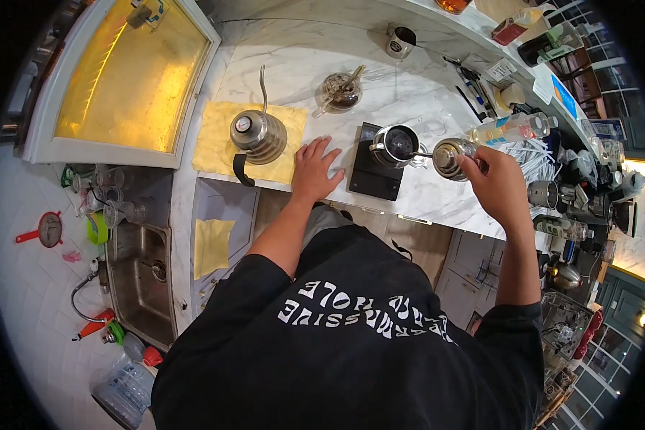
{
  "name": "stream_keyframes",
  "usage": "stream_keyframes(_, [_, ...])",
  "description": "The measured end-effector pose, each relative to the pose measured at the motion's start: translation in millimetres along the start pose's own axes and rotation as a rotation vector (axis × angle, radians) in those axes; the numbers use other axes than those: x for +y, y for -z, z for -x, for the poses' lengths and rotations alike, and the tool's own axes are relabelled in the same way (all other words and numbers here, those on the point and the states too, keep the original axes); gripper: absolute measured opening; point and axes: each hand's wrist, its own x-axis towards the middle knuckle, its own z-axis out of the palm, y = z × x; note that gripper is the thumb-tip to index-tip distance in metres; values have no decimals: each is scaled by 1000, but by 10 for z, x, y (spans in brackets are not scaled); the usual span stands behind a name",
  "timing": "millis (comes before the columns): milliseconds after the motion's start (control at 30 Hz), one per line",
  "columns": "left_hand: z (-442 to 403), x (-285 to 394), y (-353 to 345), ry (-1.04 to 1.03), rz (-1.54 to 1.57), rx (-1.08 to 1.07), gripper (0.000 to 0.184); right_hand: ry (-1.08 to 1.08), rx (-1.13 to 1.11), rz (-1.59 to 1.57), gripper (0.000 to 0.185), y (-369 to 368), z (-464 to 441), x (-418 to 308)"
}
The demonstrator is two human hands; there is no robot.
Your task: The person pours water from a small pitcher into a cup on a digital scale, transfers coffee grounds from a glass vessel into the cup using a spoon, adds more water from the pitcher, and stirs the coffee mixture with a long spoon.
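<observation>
My right hand (pixel 498 183) is closed around a small shiny metal pot (pixel 450 159), whose thin spout reaches over the rim of a metal cup (pixel 394 146). Dark contents fill the cup; whether liquid is flowing from the spout is hard to see. Under the cup lies a flat black scale (pixel 375 181). My left hand (pixel 315 168) rests on the counter edge with fingers spread, between the scale and a yellow cloth (pixel 211 147). On that cloth stands a steel gooseneck kettle (pixel 267 137) with a dial in its lid.
A glass server (pixel 342 93) with dark liquid and a stick stands behind. Farther back is a mug (pixel 401 43). Bottles (pixel 505 129), straws and pens crowd the right. At left are a yellow-lit glass door (pixel 132 72) and a sink (pixel 142 279).
</observation>
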Motion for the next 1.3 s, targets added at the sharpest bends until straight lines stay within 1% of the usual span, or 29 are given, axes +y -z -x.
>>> stream_keyframes(267, [-11, 19, 13, 6, 1, -11, 54, -9, 70, -9, 43, 34, -124, 65])
stream_keyframes(367, [-8, 15, 1, 4, -9, -14, 54, -8, 76, -56, 43, 65, -123, -1])
stream_keyframes(600, [-7, 13, -7, 11, 0, -18, 55, 16, 39, -76, 42, 64, -25, -72])
stream_keyframes(767, [-10, 21, 18, 2, 5, -11, 56, 45, 30, -49, 43, 8, 12, 33])
stream_keyframes(867, [-13, 11, -3, 0, 8, -6, 56, -22, 8, -11, 42, 23, -31, 27])
stream_keyframes(967, [-19, 15, 9, 4, 17, -6, 55, -32, 34, -1, 42, 7, -106, 38])
stream_keyframes(1167, [-8, 6, -12, 4, 13, -1, 55, -6, 74, -82, 42, -2, -99, -106])
stream_keyframes(1300, [-14, 9, 1, 14, 12, -18, 55, 9, 32, -116, 41, -61, -17, -102])
